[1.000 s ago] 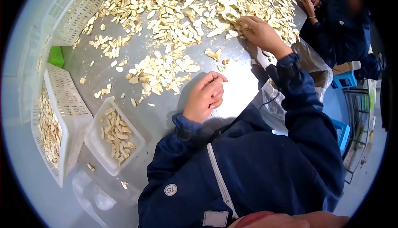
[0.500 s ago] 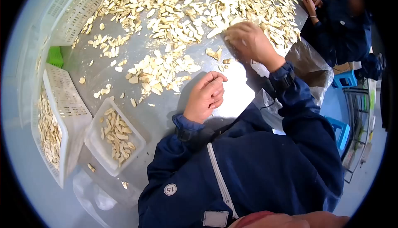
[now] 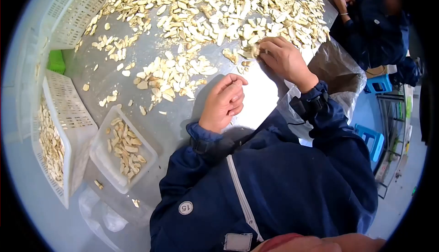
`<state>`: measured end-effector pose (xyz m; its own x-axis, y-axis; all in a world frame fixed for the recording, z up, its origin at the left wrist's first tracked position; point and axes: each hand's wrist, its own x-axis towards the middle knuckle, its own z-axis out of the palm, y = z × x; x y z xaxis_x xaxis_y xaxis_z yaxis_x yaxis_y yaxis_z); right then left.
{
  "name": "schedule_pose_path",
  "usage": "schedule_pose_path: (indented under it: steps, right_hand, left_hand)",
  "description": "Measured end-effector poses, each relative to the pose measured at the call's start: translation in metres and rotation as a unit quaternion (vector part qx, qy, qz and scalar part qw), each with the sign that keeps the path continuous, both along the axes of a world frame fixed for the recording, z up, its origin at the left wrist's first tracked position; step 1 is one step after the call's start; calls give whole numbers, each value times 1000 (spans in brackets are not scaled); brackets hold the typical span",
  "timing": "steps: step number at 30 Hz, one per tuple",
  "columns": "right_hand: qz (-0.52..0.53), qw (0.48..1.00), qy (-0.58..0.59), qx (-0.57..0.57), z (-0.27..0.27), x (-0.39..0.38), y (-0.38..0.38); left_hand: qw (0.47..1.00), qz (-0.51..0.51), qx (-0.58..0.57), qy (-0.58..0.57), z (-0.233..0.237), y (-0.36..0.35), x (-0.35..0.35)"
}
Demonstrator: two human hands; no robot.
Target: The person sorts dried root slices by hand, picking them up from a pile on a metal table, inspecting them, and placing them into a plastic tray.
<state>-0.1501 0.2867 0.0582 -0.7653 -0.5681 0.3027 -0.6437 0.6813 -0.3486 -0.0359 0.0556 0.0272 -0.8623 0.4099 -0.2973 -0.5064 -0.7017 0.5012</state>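
Note:
Pale dried slices with brownish edges cover the far side of the metal table in a broad pile [image 3: 196, 5]. My right hand [image 3: 286, 62] is at the pile's near edge, fingers pinched on a blurred dried slice [image 3: 251, 50]. Just left of that lies a knobbly brownish piece [image 3: 230, 55]. My left hand [image 3: 222, 102] is held curled above the table, nearer my body; its palm is hidden, so I cannot see whether anything is in it. Between it and the big pile is a smaller heap of slices [image 3: 167, 75].
A white tray [image 3: 148, 153] with some slices stands at the left, beside a white perforated basket [image 3: 68, 101] of slices. A clear plastic bag [image 3: 350, 75] hangs at the table's right edge. Another person [image 3: 377, 27] is at the upper right, near blue stools [image 3: 369, 141].
My right hand has drawn back from the pile towards me, and a slice now shows at its fingertips. My left hand stays curled in nearly the same place.

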Motion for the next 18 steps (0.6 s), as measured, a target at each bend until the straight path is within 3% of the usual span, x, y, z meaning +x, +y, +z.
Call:
schedule_pose_path:
  steps: [3, 7, 11, 15, 18]
  right_hand:
    - [-8, 998, 38, 43, -4, -13, 14]
    - [-66, 997, 4, 32, 2, -25, 11]
    - [-25, 995, 99, -2, -4, -34, -31]
    - [-21, 995, 79, 52, -12, -46, -30]
    - [-115, 993, -23, 24, 1, -45, -10]
  left_hand:
    - [1000, 3, -3, -2, 1, 0, 0]
    - [1000, 2, -1, 0, 1, 2, -1]
    - [1000, 6, -5, 3, 3, 1, 0]
    - [1000, 5, 0, 5, 1, 0, 0]
    - [1000, 1, 7, 5, -1, 0, -1]
